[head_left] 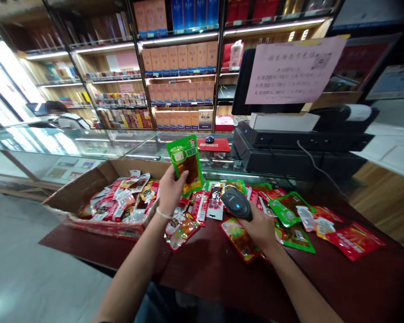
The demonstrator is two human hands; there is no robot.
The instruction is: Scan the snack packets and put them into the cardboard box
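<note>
Pinched in my left hand (171,190) is a green snack packet (190,161) with a dark see-through middle, raised above the counter. My right hand (261,226) is wrapped round a black barcode scanner (236,204), which shows a small blue light. Beneath the scanner lies a red-edged snack packet (237,240), partly covered by my hand. Left of my left hand stands an open cardboard box (101,226) holding many red and white packets (121,197). More packets are spread over the counter, among them a green one (291,208) and a red one (357,241) on the right.
The dark red counter (202,264) runs across in front of me. Behind it are a glass display case (128,143), a computer mouse (209,140) and a monitor bearing a pink paper sign (292,72). Stocked shelves line the wall. A person (65,117) is at the far left.
</note>
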